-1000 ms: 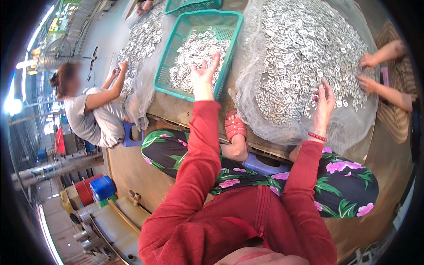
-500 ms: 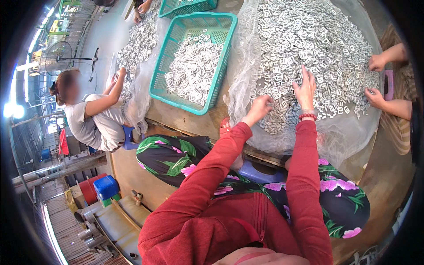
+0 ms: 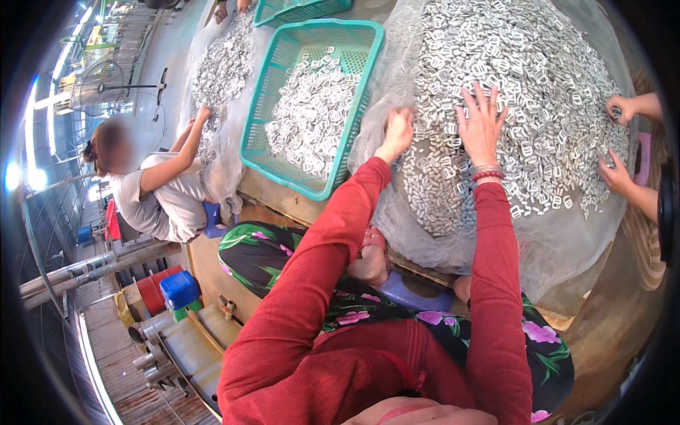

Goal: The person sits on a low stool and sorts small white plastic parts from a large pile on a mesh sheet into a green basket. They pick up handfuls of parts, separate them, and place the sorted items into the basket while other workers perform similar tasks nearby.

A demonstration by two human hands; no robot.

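My right hand point(image 3: 482, 126) lies with spread fingers on a large pile of small silver slotted buckles point(image 3: 489, 49). No held piece shows in it. My left hand point(image 3: 398, 134) is closed at the pile's left edge, by the bunched translucent netting point(image 3: 386, 92). Its fingers curl inward, and what they hold, if anything, is hidden. Small grey pellets point(image 3: 433, 202) are mixed in with the buckles and gather at the pile's near end. Left of the netting stands a green perforated basket point(image 3: 253, 117), partly filled with the same kind of buckles.
A co-worker's hands point(image 3: 623, 177) work at the pile's right edge. Another person point(image 3: 152, 184) sits at the left beside a second buckle pile point(image 3: 223, 67). Another green basket point(image 3: 301, 8) stands beyond the first. A blue stool point(image 3: 414, 292) is in front of me.
My left hand has moved left and away from the pile toward the netting. My right hand has shifted slightly up and left, its fingers now spread on the buckles.
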